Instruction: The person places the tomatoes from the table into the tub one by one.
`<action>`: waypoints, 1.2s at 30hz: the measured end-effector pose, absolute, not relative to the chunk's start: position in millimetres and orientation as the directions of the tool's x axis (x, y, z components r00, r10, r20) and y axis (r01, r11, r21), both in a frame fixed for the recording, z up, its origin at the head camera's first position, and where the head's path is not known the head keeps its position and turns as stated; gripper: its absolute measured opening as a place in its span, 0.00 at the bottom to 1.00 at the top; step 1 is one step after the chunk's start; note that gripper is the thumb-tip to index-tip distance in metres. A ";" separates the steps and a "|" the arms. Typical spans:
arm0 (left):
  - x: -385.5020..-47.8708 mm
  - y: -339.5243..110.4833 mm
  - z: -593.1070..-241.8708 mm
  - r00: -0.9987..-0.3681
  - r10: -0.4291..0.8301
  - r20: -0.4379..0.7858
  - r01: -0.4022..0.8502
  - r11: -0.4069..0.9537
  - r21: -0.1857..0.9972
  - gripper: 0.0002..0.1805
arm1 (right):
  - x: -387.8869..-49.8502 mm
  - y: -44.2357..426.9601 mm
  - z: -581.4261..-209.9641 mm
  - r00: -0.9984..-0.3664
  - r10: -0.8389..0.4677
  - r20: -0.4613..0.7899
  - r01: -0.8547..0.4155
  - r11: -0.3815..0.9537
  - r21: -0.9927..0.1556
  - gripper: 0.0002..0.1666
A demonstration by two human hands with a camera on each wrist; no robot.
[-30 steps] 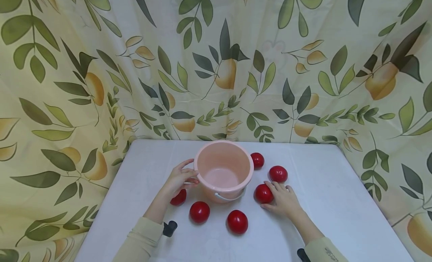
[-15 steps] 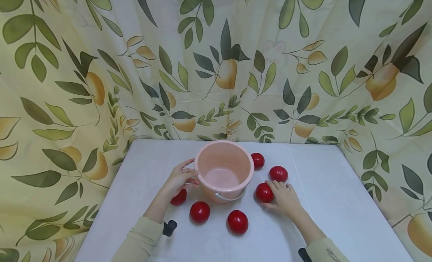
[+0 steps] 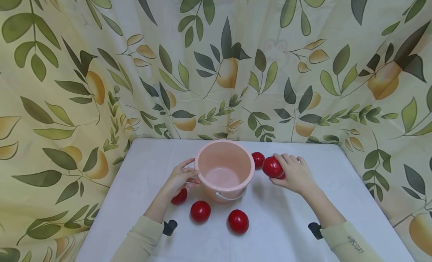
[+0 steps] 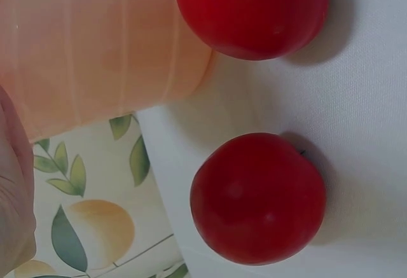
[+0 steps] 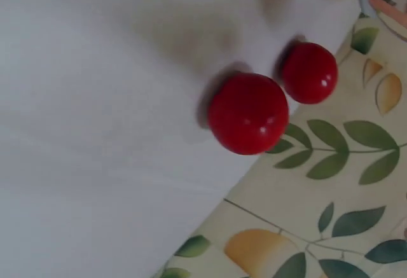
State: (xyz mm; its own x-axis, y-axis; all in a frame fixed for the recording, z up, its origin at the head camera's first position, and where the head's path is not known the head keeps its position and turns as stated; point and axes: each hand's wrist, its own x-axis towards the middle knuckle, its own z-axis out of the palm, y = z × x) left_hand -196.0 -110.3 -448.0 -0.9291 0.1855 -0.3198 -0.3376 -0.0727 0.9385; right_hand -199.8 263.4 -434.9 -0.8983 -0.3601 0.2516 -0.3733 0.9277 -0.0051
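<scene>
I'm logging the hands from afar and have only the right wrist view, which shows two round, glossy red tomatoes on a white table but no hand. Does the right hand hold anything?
Observer: Yes. In the head view, the right hand grips a round, glossy red tomato.
Operator: And where is the left hand?
Observer: The left hand rests against the left side of a round, pale pink plastic bucket.
Operator: Any more tomatoes besides the held one and my two?
Observer: Three: the partly covered tomato by the left hand, the middle tomato and the nearest tomato.
</scene>
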 end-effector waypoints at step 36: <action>-197.7 -108.4 -451.8 -0.924 0.122 -0.362 -0.367 -0.016 0.930 0.32 | -255.9 102.7 -441.2 -0.792 -0.610 0.033 -0.610 0.792 -0.008 0.48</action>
